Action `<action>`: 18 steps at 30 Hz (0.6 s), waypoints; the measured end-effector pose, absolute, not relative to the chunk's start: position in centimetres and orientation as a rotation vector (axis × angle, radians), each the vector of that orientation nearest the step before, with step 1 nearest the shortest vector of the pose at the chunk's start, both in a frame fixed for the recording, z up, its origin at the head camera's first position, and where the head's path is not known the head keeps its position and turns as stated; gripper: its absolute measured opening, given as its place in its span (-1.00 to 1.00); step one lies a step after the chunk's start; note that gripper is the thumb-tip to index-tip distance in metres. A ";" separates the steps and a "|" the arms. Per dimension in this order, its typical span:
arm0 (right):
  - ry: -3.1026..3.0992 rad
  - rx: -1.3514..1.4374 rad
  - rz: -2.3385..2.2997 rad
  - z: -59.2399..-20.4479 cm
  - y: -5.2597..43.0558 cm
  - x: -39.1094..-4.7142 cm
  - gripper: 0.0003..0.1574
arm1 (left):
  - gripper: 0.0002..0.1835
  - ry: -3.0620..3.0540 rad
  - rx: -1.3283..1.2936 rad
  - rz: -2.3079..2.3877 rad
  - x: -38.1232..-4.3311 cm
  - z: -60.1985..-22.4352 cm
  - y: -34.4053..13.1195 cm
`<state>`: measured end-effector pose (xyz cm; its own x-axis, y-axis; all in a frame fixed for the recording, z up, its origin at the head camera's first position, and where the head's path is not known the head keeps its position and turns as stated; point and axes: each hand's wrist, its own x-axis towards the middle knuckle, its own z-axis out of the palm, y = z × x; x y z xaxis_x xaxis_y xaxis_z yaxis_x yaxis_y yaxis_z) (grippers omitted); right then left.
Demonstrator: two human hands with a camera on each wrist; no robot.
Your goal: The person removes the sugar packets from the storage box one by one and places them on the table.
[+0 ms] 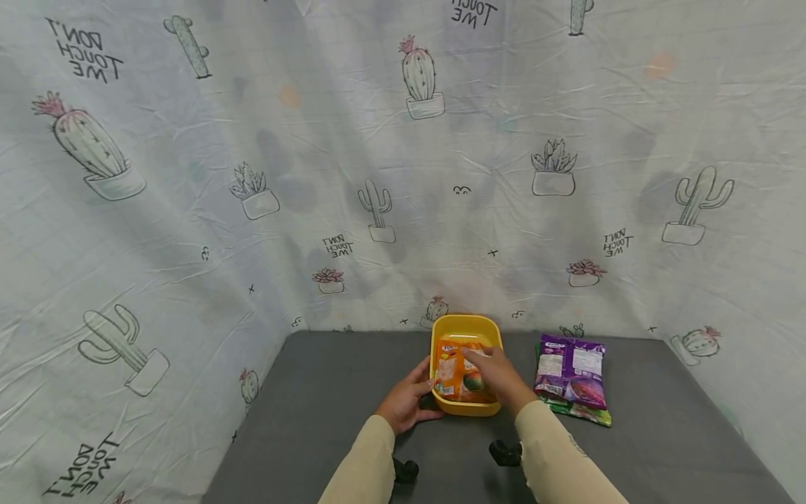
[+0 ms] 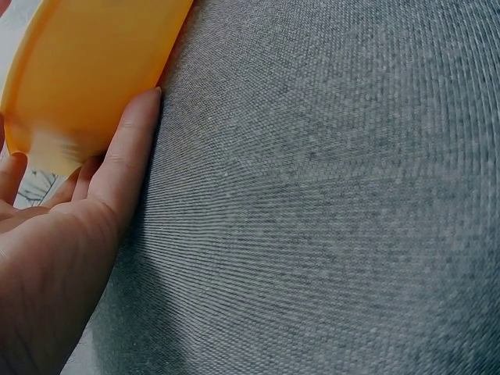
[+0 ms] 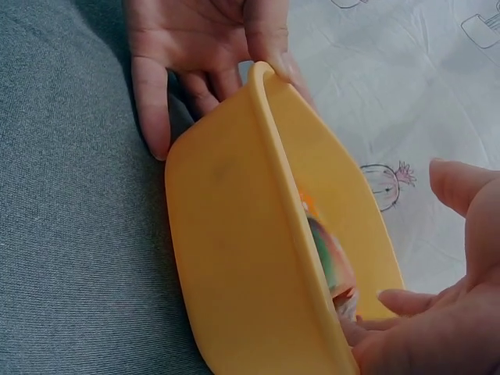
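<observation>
A dark grey tabletop (image 1: 340, 381) carries everything here, its surface finely ribbed like woven cloth in the wrist views. The yellow container (image 1: 467, 409) sits on it near the far edge, its base against the grey weave. To the container's right in the head view, clearly apart from it, lies a green packet (image 1: 585, 413) — mostly hidden by a purple packet (image 1: 571, 371) stacked on top, with the green showing chiefly along the near edge.
</observation>
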<state>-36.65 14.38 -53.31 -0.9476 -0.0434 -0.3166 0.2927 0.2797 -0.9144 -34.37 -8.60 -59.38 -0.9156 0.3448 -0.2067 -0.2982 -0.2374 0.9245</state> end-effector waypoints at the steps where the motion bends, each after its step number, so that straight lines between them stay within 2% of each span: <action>1: 2.271 0.225 -1.721 -53.3 14.4 -36.6 0.23 | -0.28 1.626 0.061 2.192 -34.4 -59.4 -8.6; 11: 2.245 0.173 -1.806 -53.7 14.2 -36.7 0.05 | -0.29 1.623 0.073 2.195 -34.3 -59.4 -8.7; 18: 2.229 0.158 -1.850 -53.9 14.6 -36.9 0.06 | -0.31 1.612 0.080 2.199 -34.2 -59.4 -8.7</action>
<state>-36.92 14.55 -53.89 -0.9653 -0.0697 -0.2517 0.2345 0.1924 -0.9529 -34.17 -8.70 -59.43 -0.9138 0.3577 -0.1924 -0.2912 -0.2467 0.9243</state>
